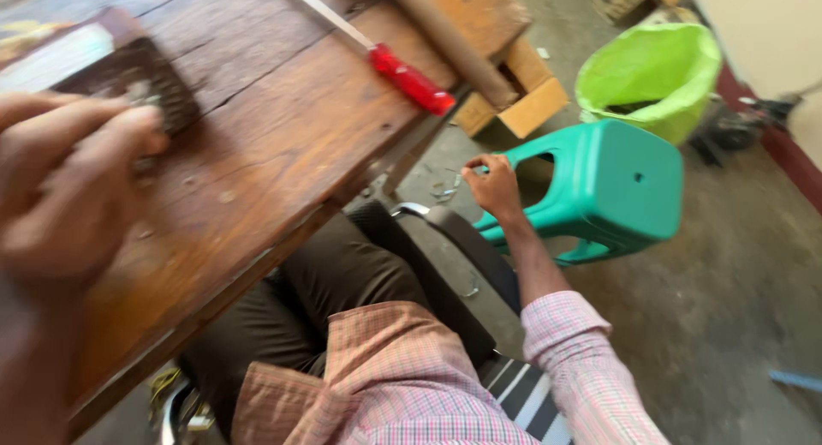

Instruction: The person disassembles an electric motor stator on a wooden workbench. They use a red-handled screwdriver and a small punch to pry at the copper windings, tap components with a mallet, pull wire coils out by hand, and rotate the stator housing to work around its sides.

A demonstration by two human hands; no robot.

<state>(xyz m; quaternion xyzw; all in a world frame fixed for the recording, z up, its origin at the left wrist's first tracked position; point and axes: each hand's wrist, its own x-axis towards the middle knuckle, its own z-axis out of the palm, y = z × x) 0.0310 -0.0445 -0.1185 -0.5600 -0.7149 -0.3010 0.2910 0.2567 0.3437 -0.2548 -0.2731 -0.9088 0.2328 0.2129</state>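
My right hand (492,186) reaches down beside my chair, and its fingers curl on the edge of a teal plastic stool (616,184) that lies tipped on the concrete floor. My left hand (73,184) is blurred at the left, over the wooden table (282,128). Its fingertips are at a dark rectangular block (163,77) with a small greyish bit at its edge. The blur hides whether it grips anything. A screwdriver with a red handle (411,78) lies further along the table, apart from both hands.
A brown rod (449,38) lies across the table's far end. A cardboard box (527,98) sits under that end. A bright green bag-lined bin (651,72) stands behind the stool. My dark trousers and the black chair arm (467,248) fill the space between table and stool.
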